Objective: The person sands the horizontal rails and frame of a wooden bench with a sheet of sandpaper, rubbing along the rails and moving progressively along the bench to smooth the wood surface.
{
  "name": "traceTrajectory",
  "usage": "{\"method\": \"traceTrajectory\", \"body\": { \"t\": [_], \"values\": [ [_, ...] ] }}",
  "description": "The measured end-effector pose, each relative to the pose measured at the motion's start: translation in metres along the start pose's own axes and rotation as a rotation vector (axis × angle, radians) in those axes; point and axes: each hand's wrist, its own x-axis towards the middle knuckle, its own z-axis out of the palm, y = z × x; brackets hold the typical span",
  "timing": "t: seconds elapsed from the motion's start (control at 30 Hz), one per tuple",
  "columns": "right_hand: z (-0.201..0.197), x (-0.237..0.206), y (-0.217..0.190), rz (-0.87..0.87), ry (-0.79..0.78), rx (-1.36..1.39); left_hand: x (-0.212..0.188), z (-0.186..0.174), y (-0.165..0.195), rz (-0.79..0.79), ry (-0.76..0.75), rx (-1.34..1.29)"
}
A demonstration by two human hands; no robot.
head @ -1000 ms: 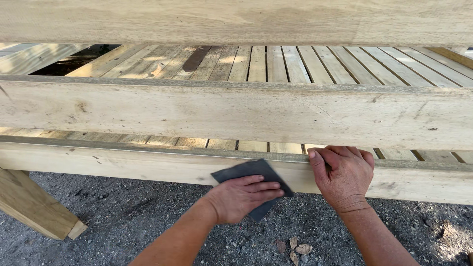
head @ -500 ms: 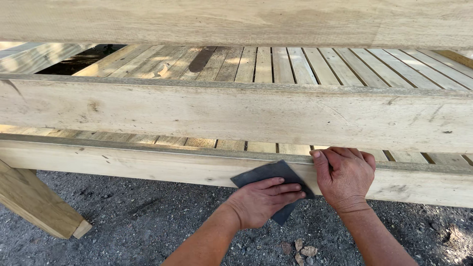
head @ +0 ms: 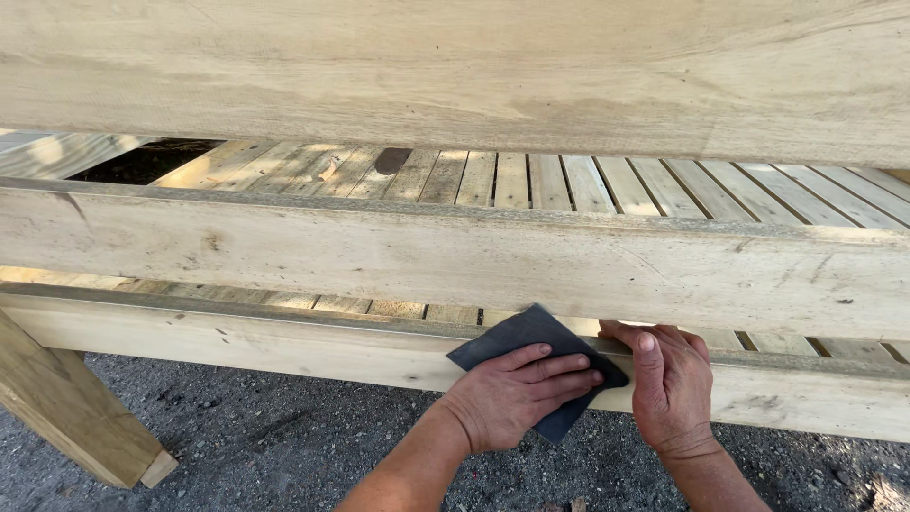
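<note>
On the lower rail (head: 284, 346), sandpaper (head: 531, 346) lies corner-up under the left hand (head: 512, 393).

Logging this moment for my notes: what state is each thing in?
sandpaper sheet: flat against the lowest rail, pressed by a hand
left hand: palm down on the sheet, fingers spread
right hand: resting on the rail's edge beside the sheet
lowest rail: bare, pale wood
</note>
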Motion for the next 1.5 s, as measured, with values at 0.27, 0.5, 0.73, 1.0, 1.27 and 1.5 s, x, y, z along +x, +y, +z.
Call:
{"method": "traceTrajectory", "body": {
  "t": [0.27,0.5,0.73,1.0,1.27,1.5],
  "values": [
    [-0.001,0.006,0.001,0.058,-0.091,-0.024,-0.084,-0.016,-0.029,-0.406,-0.057,-0.154],
    [0.003,0.003,0.005,0.088,-0.064,-0.056,-0.015,-0.003,0.000,-0.252,0.080,-0.188],
    [0.013,0.003,0.009,0.166,-0.084,-0.159,-0.158,0.006,-0.040,-1.398,0.799,-0.302],
    [0.019,0.005,0.007,0.175,-0.079,-0.245,-0.028,-0.052,-0.091,-1.378,1.070,-0.177],
    [0.024,0.002,0.006,0.137,-0.031,-0.319,0.034,-0.018,-0.025,-0.788,0.592,0.109],
    [0.027,0.006,0.005,0.186,-0.106,-0.461,0.003,-0.055,-0.089,-1.409,1.202,-0.230]
  ]
}}
